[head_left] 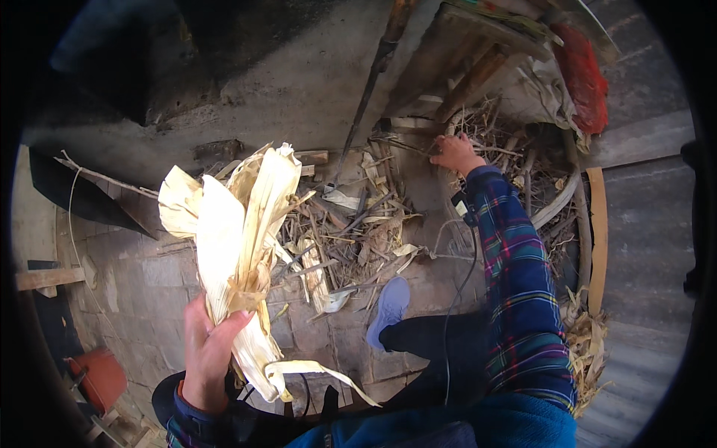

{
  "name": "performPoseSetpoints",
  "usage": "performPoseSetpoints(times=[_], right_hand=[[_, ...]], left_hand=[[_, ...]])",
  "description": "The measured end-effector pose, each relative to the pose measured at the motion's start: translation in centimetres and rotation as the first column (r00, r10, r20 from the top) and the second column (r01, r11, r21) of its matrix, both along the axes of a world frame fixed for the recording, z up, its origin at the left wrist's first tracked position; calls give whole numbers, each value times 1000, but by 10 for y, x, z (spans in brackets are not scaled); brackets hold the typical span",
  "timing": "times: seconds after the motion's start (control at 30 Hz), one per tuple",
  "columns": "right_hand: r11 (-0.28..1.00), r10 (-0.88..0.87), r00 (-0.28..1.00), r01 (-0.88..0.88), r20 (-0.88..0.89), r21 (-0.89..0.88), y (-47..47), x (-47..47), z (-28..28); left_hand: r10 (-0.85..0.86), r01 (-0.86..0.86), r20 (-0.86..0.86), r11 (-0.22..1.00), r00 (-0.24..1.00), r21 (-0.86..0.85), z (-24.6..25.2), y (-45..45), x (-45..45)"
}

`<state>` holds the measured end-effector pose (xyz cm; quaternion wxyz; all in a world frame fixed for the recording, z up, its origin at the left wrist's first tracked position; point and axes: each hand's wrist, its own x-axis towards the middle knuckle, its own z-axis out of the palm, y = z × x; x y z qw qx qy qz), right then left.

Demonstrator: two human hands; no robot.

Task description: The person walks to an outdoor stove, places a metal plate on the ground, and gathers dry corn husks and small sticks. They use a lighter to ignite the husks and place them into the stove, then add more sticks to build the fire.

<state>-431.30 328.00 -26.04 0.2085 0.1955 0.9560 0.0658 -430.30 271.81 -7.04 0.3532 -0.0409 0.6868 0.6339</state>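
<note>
A bunch of dry, pale corn husks [221,235] is gripped in my left hand [210,341], its broad leaves fanning upward and one thin strip curling off below. My right hand [456,154] is stretched out to the left edge of a heap of dry sticks and twigs [504,151]. Its fingers are bent near some thin twigs, and whether they hold one is not clear. Between the hands, broken sticks and husk scraps [347,224] lie scattered on the brick floor [162,274].
A long dark pole [364,95] leans down into the scattered sticks. At upper right are wooden boards [493,33] and a red mesh bag [582,78]. More dry husks [585,347] lie by the corrugated wall [644,252]. A red bucket [98,378] stands lower left. My shoe [392,305] is beside the debris.
</note>
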Motion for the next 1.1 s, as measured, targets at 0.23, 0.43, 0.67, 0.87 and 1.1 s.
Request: performPoseSetpoints(times=[0.23, 0.43, 0.67, 0.87, 1.1], right_hand=[[980, 184, 962, -195, -200, -35, -24, 89, 21], [957, 290, 933, -285, -213, 55, -28, 154, 45], [975, 220, 951, -218, -219, 31, -51, 123, 57], [977, 157, 711, -214, -685, 1, 16, 155, 140], [889, 173, 972, -85, -159, 451, 142, 263, 190]], left_hand=[[-70, 87, -137, 989, 988, 118, 3, 1, 8], [-29, 68, -219, 983, 975, 173, 2, -7, 12], [-75, 109, -290, 989, 954, 102, -2, -21, 11], [-55, 85, -331, 993, 942, 77, -21, -20, 6], [-74, 80, -131, 996, 989, 45, -25, -11, 9]])
